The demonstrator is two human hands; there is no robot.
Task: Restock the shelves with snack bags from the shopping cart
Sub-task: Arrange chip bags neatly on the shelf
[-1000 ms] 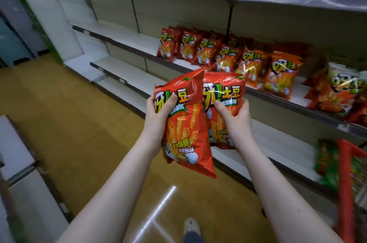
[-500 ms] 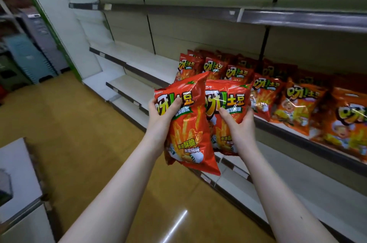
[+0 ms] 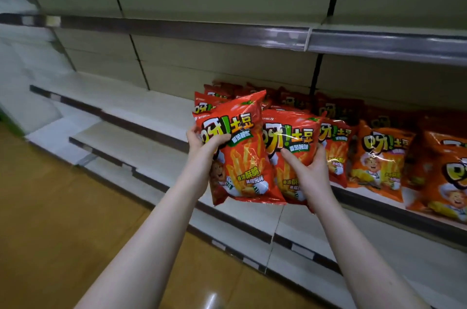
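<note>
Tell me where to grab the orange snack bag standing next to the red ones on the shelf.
Pinch the orange snack bag by its flat top seam, coming from the front and above. It stands upright on the shelf, with a red bag and another orange bag crowding its sides, so only the top edge is free.

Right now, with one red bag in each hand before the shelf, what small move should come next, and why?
Probably push the left hand forward and stand its red bag on the bare shelf, beside the row of bags. The right hand holds a second bag; both hang in front of that shelf, not yet on it.
</note>
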